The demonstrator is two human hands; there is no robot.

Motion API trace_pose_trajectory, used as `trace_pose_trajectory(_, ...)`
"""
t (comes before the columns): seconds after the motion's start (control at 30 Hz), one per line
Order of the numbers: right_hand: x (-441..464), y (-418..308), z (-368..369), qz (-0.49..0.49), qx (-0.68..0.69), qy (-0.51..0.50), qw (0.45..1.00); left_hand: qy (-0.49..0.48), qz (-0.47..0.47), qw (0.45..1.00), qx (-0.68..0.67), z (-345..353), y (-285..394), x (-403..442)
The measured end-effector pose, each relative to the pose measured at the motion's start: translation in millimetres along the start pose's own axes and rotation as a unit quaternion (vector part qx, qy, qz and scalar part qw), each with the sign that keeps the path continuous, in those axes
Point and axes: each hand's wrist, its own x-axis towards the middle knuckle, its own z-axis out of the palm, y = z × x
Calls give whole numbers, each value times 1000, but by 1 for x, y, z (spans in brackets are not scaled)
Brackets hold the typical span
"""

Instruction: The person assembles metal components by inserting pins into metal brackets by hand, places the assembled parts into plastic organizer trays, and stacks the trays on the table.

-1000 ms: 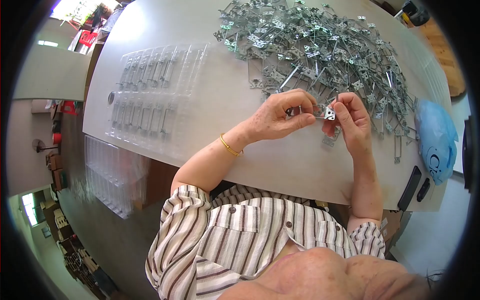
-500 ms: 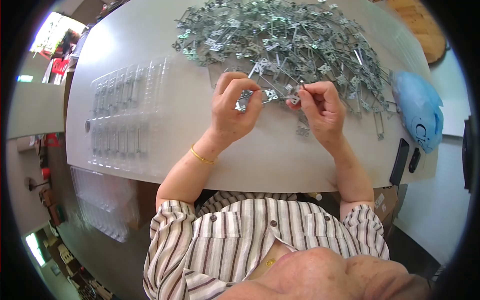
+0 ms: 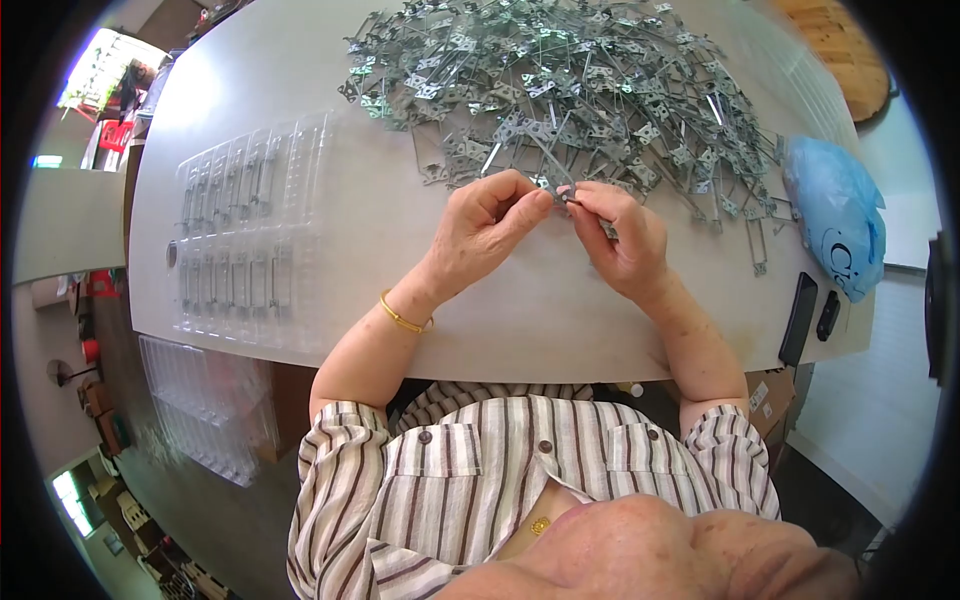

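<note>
My left hand (image 3: 490,228) is closed in a pinch, thumb and forefinger together on one side of a small metal bracket (image 3: 566,194). From the other side, the fingertips of my right hand (image 3: 628,238) grip the same bracket, so the two hands nearly meet. Fingers cover much of the part, and its full shape is hidden. Just beyond the fingertips lies a large heap of metal wire brackets (image 3: 590,95), each with thin rods and small punched plates. To the left, a clear plastic tray (image 3: 305,190) holds several such brackets standing in two rows.
At the right of the table (image 3: 500,330) sit a blue plastic bag (image 3: 838,220), a black phone (image 3: 798,320) and a small black object (image 3: 828,316). More clear trays (image 3: 205,410) are stacked below the table's left front edge. A wooden round top (image 3: 835,50) stands far right.
Both hands have come together; the right moved left and slightly down, the left moved slightly right. The bracket pieces that showed between the hands are now mostly covered by fingers.
</note>
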Motion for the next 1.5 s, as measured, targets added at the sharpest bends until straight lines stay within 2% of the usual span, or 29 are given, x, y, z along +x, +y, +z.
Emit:
trace_pose_trajectory(0.2,0,3,2,-35,-3,-8,999,1,-37,997,-63,-1,-6,1)
trace_pose_trajectory(0.3,7,-3,-1,-12,8,-18,1000,22,-43,996,-71,0,-7,4)
trace_pose_trajectory(0.43,7,-1,1,22,63,20,998,75,-9,997,0,-5,-1,8)
trace_pose_trajectory(0.53,5,1,2,39,88,25,995,108,-18,992,55,-13,10,11)
trace_pose_trajectory(0.57,5,1,2,33,85,20,996,125,11,988,91,-16,10,13)
trace_pose_trajectory(0.77,7,-2,3,-6,60,-13,998,190,137,939,250,-52,12,14)
trace_pose_trajectory(0.87,10,-6,1,-12,56,-15,998,215,142,894,366,-92,21,-3)
trace_pose_trajectory(1.0,9,-5,-2,-16,60,-12,998,276,55,802,526,-146,34,-43)
trace_pose_trajectory(1.07,8,-6,-4,-13,64,-16,998,276,-4,787,552,-170,38,-64)
trace_pose_trajectory(1.2,8,-6,2,-11,54,-30,998,241,-125,761,589,-220,29,-88)
trace_pose_trajectory(1.3,7,-6,4,-9,54,-42,998,211,-182,757,591,-235,25,-94)
trace_pose_trajectory(1.5,4,-5,9,10,66,-58,996,152,-187,758,607,-254,11,-80)
